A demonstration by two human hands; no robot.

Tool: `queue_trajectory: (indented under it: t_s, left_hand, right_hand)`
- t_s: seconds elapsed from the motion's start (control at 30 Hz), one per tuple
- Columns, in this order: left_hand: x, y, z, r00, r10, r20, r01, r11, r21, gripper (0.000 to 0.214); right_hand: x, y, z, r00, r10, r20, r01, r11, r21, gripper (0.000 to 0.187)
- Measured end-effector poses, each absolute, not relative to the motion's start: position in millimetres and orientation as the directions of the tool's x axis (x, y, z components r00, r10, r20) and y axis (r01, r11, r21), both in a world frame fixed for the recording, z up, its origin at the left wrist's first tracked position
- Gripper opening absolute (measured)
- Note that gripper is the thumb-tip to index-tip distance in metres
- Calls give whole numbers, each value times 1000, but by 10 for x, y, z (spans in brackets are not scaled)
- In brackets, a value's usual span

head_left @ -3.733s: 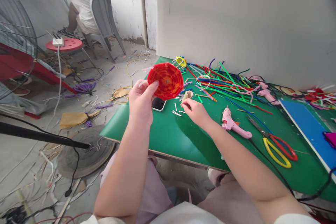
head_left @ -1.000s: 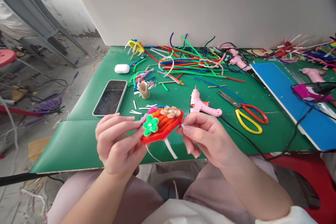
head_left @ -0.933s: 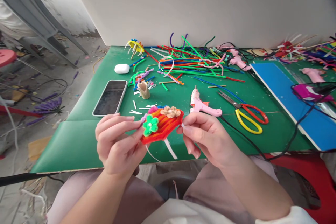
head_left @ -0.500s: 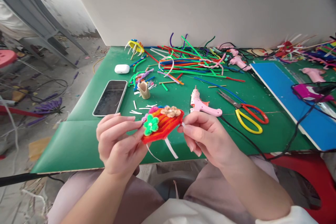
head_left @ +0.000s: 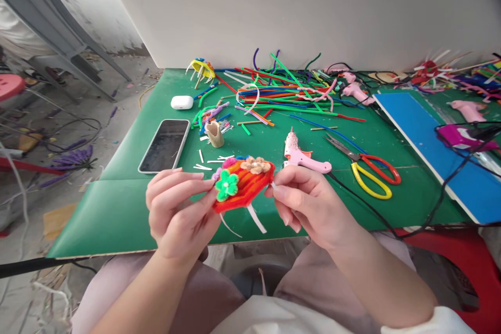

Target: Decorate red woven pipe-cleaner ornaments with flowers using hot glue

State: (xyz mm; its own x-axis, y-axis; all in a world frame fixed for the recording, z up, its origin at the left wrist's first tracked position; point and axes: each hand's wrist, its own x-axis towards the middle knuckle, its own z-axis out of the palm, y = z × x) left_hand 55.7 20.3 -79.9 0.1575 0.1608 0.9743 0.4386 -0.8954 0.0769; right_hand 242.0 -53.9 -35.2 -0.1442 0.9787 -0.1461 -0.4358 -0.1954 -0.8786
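Between my hands, above the table's front edge, is a small red-and-orange pipe-cleaner umbrella top decorated with fuzzy flowers. A green flower sits on its left side and a tan one on its far edge. Thin white strips hang below it. My left hand pinches its left edge between thumb and fingers. My right hand is closed at the right corner, gripping a short white strip there between thumb and index finger.
A pink glue gun and scissors lie beyond my right hand. A phone, white earbud case and bamboo cup stand at left. Behind are pipe cleaners, a yellow umbrella-like piece and a blue board.
My left hand and the red-orange piece have shifted very slightly to the right. My right hand stays nearly still, with its pinch unchanged.
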Motion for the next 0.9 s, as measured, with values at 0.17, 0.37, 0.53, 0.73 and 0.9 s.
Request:
queue_trajectory:
  t_s: [0.17, 0.37, 0.53, 0.73, 0.9]
  left_hand:
    - [569, 192, -790, 146, 178, 973, 449, -888, 95, 17]
    - [584, 186, -804, 131, 198, 971, 439, -890, 123, 18]
    - [584, 192, -814, 131, 218, 967, 437, -888, 141, 18]
    - [597, 198, -800, 91, 253, 963, 443, -876, 188, 19]
    - [638, 213, -814, 38, 245, 969, 440, -875, 204, 17]
  right_hand:
    - [2419, -530, -350, -144, 978, -150, -432, -199, -880, 10]
    - [2418, -532, -352, -123, 981, -152, -406, -189, -894, 12]
    - [2414, -529, -354, -130, 981, -146, -400, -187, -897, 12]
    - [2465, -531, -329, -77, 988, -133, -209, -146, -967, 20]
    - [2512, -539, -326, 53, 997, -62, -151, -54, -987, 16]
